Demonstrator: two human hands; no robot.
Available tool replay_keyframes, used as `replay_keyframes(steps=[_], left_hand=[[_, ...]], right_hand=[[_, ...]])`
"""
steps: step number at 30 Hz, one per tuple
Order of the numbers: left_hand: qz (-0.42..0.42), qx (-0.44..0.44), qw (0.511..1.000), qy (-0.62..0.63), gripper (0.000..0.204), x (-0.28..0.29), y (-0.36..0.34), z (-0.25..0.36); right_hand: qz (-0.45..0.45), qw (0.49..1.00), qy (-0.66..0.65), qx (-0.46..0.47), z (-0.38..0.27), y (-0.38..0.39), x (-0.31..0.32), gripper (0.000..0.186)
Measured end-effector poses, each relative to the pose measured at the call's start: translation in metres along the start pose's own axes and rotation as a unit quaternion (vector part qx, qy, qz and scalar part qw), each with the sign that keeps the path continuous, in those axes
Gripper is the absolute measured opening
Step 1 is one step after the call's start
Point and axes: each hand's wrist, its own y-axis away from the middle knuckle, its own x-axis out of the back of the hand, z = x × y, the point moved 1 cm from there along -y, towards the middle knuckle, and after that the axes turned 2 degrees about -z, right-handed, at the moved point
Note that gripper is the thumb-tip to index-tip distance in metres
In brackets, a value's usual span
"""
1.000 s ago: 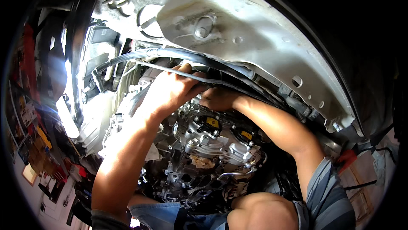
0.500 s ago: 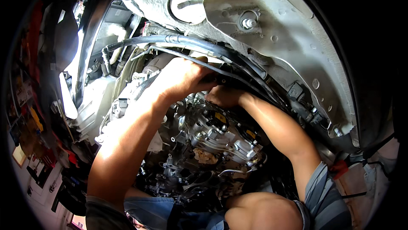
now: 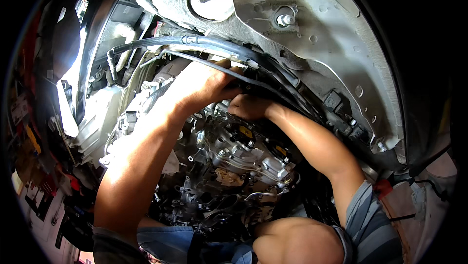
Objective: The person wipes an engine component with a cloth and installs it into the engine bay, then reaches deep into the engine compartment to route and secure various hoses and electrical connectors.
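Both of my arms reach to the far side of an engine with its metal parts exposed. My left hand is bent over at the back, its fingers curled down beside a dark part and partly hidden behind a thin grey hose. Close to its fingertips, my right hand is closed like a fist, low against the engine's rear edge. Whatever either hand grips is hidden by the fingers and the shadow. A thick black hose arches just beyond both hands.
A pale metal body panel with a bolt rises behind. White plastic housing and a corrugated tube lie left of my left forearm. Crumpled tan material sits among the engine parts. A bare rounded body part fills the lower edge.
The whole view has shifted slightly, so the scene sits a little further left and higher. Both hands stay at the same spot behind the engine, with only a slight change in the right hand's pose.
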Motion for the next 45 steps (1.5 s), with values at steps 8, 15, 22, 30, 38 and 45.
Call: replay_keyframes(steps=[8,15,22,30,38,45], left_hand=[[0.037,-0.039,0.998,0.019,0.038,0.000,-0.003,0.000],[0.026,-0.027,0.999,0.016,0.037,0.001,-0.002,0.000],[0.018,-0.017,1.000,0.017,0.033,0.001,-0.002,0.001],[0.038,-0.020,0.998,0.038,0.036,0.006,-0.004,0.004],[0.025,-0.011,1.000,0.011,0.031,0.001,-0.005,0.001],[0.014,0.009,0.999,0.046,0.028,0.004,0.000,0.002]], right_hand=[[0.054,0.997,0.044,0.041,0.020,-0.006,-0.014,0.043],[0.064,0.998,-0.014,0.026,0.014,-0.004,-0.013,0.039],[0.010,0.999,-0.022,-0.042,0.012,-0.005,-0.009,0.039],[0.025,0.998,-0.041,-0.042,0.019,-0.011,-0.015,0.043],[0.049,0.998,0.024,0.040,0.025,-0.010,-0.017,0.033],[0.016,0.999,0.036,0.017,-0.001,-0.002,-0.003,0.040]])
